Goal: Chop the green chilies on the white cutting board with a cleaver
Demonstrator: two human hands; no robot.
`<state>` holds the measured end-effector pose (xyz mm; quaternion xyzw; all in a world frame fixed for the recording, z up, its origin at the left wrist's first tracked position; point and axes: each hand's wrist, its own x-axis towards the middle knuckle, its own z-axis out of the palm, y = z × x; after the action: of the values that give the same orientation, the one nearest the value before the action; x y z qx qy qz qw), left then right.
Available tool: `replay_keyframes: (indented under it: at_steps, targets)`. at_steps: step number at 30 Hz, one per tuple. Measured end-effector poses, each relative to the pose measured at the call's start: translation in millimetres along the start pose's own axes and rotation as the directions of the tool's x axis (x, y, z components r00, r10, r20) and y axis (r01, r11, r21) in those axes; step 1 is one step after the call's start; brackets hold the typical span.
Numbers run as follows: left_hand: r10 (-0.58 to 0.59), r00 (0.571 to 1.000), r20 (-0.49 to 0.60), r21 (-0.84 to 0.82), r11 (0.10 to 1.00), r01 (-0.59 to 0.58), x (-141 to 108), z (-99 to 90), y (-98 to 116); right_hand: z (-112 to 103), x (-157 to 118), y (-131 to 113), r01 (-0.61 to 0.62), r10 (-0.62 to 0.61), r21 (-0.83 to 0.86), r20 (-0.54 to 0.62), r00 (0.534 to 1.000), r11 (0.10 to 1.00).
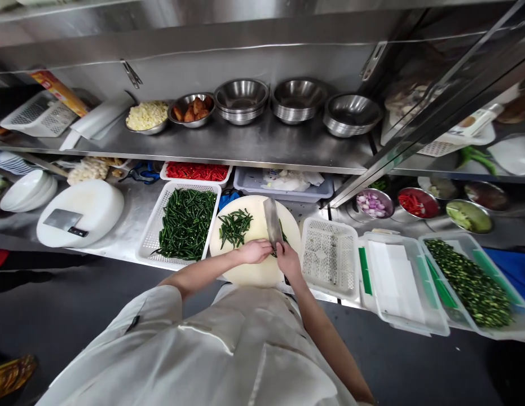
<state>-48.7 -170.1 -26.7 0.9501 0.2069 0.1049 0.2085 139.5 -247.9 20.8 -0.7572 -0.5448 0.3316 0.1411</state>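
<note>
My right hand (289, 262) is wrapped around the handle of a cleaver (272, 220), whose broad blade points away from me over a round white cutting board (256, 276). Close to the blade's left side, my left hand (256, 251) has its fingers curled together, pressing on green chili peppers that they mostly hide. A loose pile of whole green chili peppers (235, 228) lies on the board's left part. Some green pieces show to the right of the blade, partly covered by it.
Left of the board stands a white basket (146, 239) full of green chilies. A perforated white basket (330, 256) stands at right, then a clear tub (408, 282) and a tub of chopped green chilies (469, 282). A steel shelf (245, 141) with bowls (241, 96) overhangs the back.
</note>
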Motion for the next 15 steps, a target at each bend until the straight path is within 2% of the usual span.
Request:
replay_keyframes:
  at_steps: [1, 2, 3, 5, 6, 7, 8, 11, 15]
  targets:
    - [-0.054, 0.998, -0.021, 0.040, 0.998, 0.055, 2.3, -9.2, -6.6, -0.1, -3.9, 2.5, -0.010, 0.010, 0.031, -0.014, 1.000, 0.999]
    - [-0.152, 0.986, -0.070, 0.085, 0.984, 0.158, 4.4, -18.6, -13.9, 0.2, -11.4, 8.3, -0.013, 0.014, 0.059, -0.020, 1.000, 0.998]
    - [-0.279, 0.950, -0.141, 0.127, 0.946, 0.297, 6.3, -27.3, -21.5, 0.9, -21.7, 16.6, -0.006, 0.007, 0.081, -0.012, 1.000, 0.997]
    - [-0.506, 0.816, -0.278, 0.168, 0.811, 0.560, 8.7, -40.7, -36.0, 2.4, -45.9, 37.7, 0.024, -0.029, 0.098, 0.050, 0.998, 0.995]
    - [-0.575, 0.754, -0.317, 0.176, 0.746, 0.643, 9.2, -44.8, -42.1, 2.5, -57.5, 48.6, 0.038, -0.046, 0.091, 0.091, 0.995, 0.995]
    - [-0.617, 0.713, -0.334, 0.185, 0.699, 0.691, 9.3, -47.2, -46.9, 1.8, -67.3, 58.7, 0.044, -0.054, 0.078, 0.130, 0.990, 0.996]
    - [-0.638, 0.693, -0.335, 0.196, 0.673, 0.714, 9.1, -48.3, -50.4, 0.3, -74.9, 67.2, 0.043, -0.052, 0.062, 0.161, 0.986, 0.997]
    - [-0.668, 0.669, -0.326, 0.205, 0.641, 0.740, 7.4, -48.4, -54.3, -7.4, -83.1, 80.7, 0.041, -0.047, 0.033, 0.176, 0.983, 0.999]
    - [-0.707, 0.635, -0.313, 0.166, 0.617, 0.769, 5.5, -56.6, -56.5, -15.5, -76.1, 76.6, 0.017, -0.016, -0.009, 0.138, 0.990, 1.000]
